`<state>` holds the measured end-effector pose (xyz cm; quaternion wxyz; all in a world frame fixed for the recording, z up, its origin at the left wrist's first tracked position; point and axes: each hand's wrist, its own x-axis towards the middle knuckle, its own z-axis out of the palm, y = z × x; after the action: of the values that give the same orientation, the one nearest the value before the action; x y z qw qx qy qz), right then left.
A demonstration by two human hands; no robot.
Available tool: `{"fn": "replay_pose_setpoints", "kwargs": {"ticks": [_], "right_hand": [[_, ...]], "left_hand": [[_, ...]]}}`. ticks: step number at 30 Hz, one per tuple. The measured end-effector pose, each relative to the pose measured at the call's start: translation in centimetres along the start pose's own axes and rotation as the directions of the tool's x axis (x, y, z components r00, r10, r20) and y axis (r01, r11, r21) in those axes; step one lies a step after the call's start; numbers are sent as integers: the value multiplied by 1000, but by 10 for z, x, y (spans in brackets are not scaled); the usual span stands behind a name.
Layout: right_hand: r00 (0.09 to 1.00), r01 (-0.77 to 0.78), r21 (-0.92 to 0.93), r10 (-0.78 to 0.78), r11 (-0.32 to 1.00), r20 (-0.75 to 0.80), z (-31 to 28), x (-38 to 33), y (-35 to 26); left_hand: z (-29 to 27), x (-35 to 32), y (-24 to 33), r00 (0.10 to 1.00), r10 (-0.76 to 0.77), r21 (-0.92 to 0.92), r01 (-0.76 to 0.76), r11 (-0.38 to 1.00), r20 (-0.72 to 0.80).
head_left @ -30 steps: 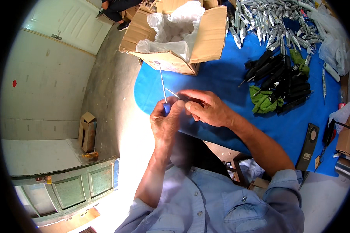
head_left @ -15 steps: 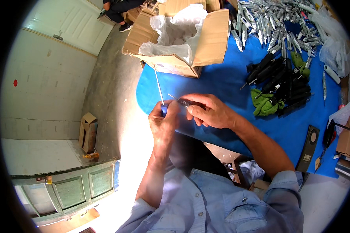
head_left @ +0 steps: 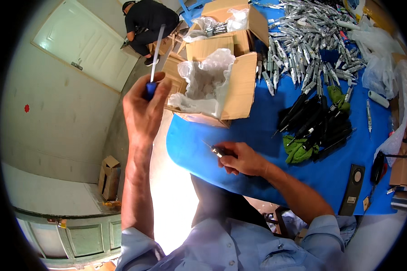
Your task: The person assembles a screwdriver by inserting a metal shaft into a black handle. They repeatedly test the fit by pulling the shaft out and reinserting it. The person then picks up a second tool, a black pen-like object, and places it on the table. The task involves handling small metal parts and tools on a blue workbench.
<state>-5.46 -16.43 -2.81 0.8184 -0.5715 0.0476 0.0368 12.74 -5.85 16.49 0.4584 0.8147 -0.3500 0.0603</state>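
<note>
My left hand (head_left: 141,110) is raised left of the lined cardboard box, its fingers closed round the blue handle of a screwdriver (head_left: 156,56). The long metal shaft points upward. Lower down, over the near part of the blue-covered table (head_left: 192,140), my right hand (head_left: 245,159) grips a dark tool with a thin metal tip (head_left: 218,151). That tip points to the upper left, and the fingers hide most of the tool's body. The two hands are well apart.
An open cardboard box (head_left: 239,86) with a plastic lining stands ahead, another box (head_left: 257,23) behind it. Many slim grey tools (head_left: 298,58) are heaped at the far right. Black-handled tools (head_left: 321,119) lie on a green cloth (head_left: 298,149). A person (head_left: 149,22) sits bent over beyond.
My left hand has moved up and left with the screwdriver, away from my right hand. The right hand keeps its dark tool. The view has shifted, showing more of the far person and boxes.
</note>
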Motion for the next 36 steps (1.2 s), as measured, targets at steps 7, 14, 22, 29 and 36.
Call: {"fn": "replay_pose_setpoints", "kwargs": {"ticks": [7, 14, 22, 29, 36], "right_hand": [[999, 4, 64, -7, 998, 41, -4, -1, -3], [999, 0, 146, -8, 989, 53, -4, 5, -4], [1000, 2, 136, -1, 991, -8, -4, 4, -2], [999, -43, 166, 47, 985, -21, -4, 3, -3], [999, -46, 211, 39, 976, 35, -6, 2, -7]], "left_hand": [[-4, -71, -30, 961, -198, -172, 166, 971, -191], [12, -164, -98, 825, -561, -341, 548, 764, 70], [33, -166, -106, 929, -361, 95, 353, 931, 80], [36, -164, -107, 935, -251, 81, 238, 968, 252], [37, -163, -92, 832, -413, -73, 469, 880, 369]]}}
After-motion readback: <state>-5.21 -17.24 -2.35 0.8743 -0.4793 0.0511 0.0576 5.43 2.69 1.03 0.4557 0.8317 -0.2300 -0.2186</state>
